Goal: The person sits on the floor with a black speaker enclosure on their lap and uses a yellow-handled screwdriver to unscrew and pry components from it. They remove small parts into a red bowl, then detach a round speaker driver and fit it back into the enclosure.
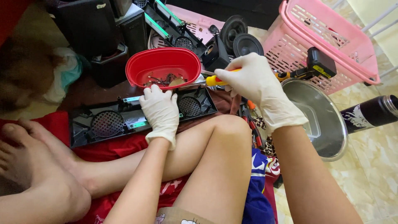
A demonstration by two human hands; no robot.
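Left gloved hand [159, 111] presses flat on the long black plastic speaker panel [124, 118], right hand [255, 81] clamped around a yellow-handled screwdriver [215, 80]; red oval plastic bowl [163, 68] already holds loose removed bits.

Bright daylight from the right, soft shadows, sharp centre, blurred left edge, mild wide-angle stretch.

two gloved hands [159, 110] [255, 81], one red bowl [163, 66], one screwdriver [207, 81], one pink basket [331, 41], two loose speaker cones [240, 35], one steel bowl [327, 120]
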